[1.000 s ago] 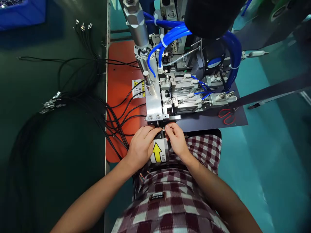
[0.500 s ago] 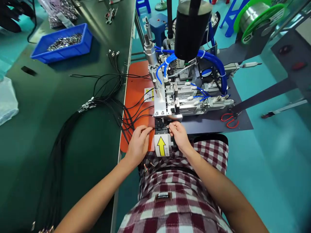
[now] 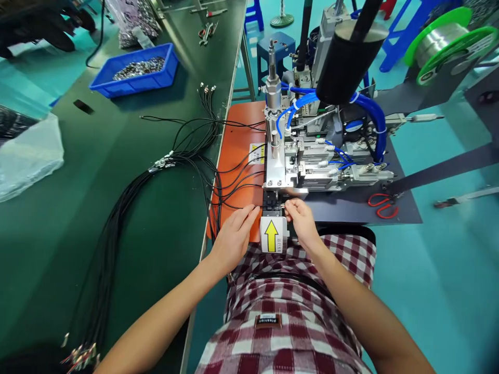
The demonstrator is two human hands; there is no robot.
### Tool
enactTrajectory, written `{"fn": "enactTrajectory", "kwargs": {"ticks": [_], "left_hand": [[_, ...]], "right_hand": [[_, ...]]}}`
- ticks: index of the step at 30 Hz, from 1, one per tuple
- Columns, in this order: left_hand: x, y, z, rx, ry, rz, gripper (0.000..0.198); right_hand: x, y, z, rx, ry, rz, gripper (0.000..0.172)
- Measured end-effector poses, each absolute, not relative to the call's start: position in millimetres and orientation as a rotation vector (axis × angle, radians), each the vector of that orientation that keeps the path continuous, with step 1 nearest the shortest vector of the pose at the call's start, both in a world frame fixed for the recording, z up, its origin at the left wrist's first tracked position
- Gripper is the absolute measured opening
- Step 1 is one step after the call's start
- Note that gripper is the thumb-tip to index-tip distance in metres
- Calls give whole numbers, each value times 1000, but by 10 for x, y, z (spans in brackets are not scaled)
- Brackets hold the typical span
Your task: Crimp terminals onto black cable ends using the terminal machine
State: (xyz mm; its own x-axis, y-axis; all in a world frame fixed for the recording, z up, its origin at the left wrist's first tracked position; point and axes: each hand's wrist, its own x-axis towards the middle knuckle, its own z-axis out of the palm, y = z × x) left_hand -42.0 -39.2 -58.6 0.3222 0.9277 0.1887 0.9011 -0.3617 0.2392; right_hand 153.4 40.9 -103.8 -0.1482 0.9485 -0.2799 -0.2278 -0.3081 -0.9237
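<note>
A black cable (image 3: 231,206) runs under my left hand (image 3: 235,235) to the black feed block (image 3: 272,199) at the front of the machine. My left fingers are pressed together on the cable just left of the block. On the block's right side, the thumb and forefinger of my right hand (image 3: 302,217) pinch the cable's small end, mostly hidden by the fingertips. Just below lies a white label with a yellow arrow (image 3: 272,236). More black cables cross the orange mat (image 3: 239,182) into the machine (image 3: 276,161).
On the green table (image 3: 156,291) lie a large black cable bundle (image 3: 128,195), a blue bin (image 3: 134,85) of small metal parts and a plastic bag (image 3: 33,156). Red-handled scissors (image 3: 384,205) rest on the machine's base, right of my hands. A green wire spool (image 3: 448,47) stands behind.
The view has swung left, so everything sits further right in the picture. My left fingers look straighter along the cable. My right hand keeps its pinch at the block.
</note>
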Motion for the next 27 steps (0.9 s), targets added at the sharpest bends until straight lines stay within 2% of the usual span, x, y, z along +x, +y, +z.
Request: {"fn": "enactTrajectory", "kwargs": {"ticks": [12,19,27], "left_hand": [[-278,-306,-677,2524,1892,237,50],[-247,-293,-691,2542,1895,255,52],[-297,-255,-634,2392,1825,437,49]], "right_hand": [[1558,403,-1047,-1205,-984,1587,29],[1559,417,-1038,-1211,-966,1607,35],[1953,128,-1205,-1338,-933,1521,42]]}}
